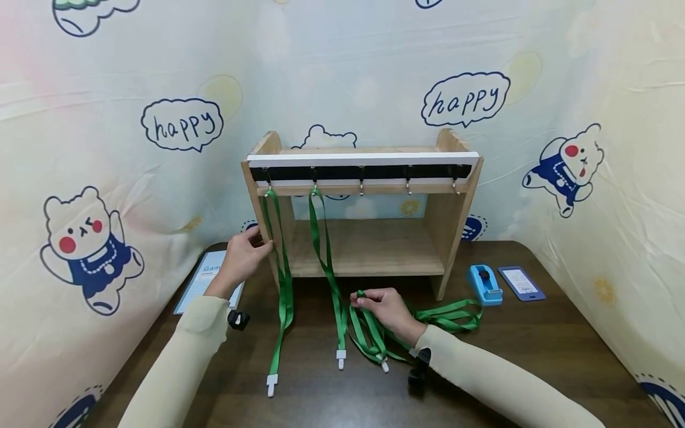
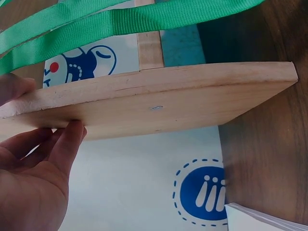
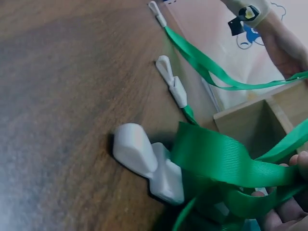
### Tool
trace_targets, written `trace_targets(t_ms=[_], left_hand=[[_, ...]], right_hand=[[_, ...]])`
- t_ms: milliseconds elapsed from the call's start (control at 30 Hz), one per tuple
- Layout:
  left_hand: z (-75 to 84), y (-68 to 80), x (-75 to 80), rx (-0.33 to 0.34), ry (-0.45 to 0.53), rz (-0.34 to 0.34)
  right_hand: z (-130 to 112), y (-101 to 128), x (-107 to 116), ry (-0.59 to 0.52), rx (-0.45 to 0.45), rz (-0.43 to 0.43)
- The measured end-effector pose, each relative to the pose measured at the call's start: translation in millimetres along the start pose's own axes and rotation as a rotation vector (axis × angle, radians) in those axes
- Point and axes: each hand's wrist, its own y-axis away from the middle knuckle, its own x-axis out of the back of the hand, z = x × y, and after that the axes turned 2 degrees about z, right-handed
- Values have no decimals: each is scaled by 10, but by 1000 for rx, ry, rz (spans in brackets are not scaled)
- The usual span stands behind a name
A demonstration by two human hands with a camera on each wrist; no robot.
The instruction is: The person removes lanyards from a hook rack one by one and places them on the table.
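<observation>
Head view: lanyards at the wooden rack

Head view footage is centred on a wooden rack (image 1: 369,238) standing on a dark table (image 1: 535,356). Its left side panel is touched by the left hand (image 1: 243,257), whose fingers are laid nearly straight against the wood; in the left wrist view the fingers (image 2: 67,144) are seen resting on the panel's edge, nothing being gripped. Two green lanyards are hung from the rack's hooks: the first lanyard (image 1: 280,279) from the leftmost hook, the second lanyard (image 1: 329,267) from the next hook, both trailing onto the table in front of the rack. Just in front of the rack, a loose bunch of lanyards (image 1: 439,318) is pinched by the right hand (image 1: 385,309), its fingers curled round the green strap. A white clip (image 3: 149,161) is seen lying on the table in the right wrist view. Right of the rack lie a blue tape dispenser (image 1: 484,284) and a blue card holder (image 1: 521,283); left of it lies a paper sheet (image 1: 206,285).
</observation>
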Motion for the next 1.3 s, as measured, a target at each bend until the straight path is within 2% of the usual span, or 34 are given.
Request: trace_targets(t_ms=[300,767,1300], left_hand=[[-10,0,2,2,6,1],[4,15,-8,2,8,1],[-14,7,-8,-16,-10,13]], right_hand=[[32,-54,-63,35,-19,24],[58,-47,-16,71,-47,73],[61,-15,-9,243,-7,81]])
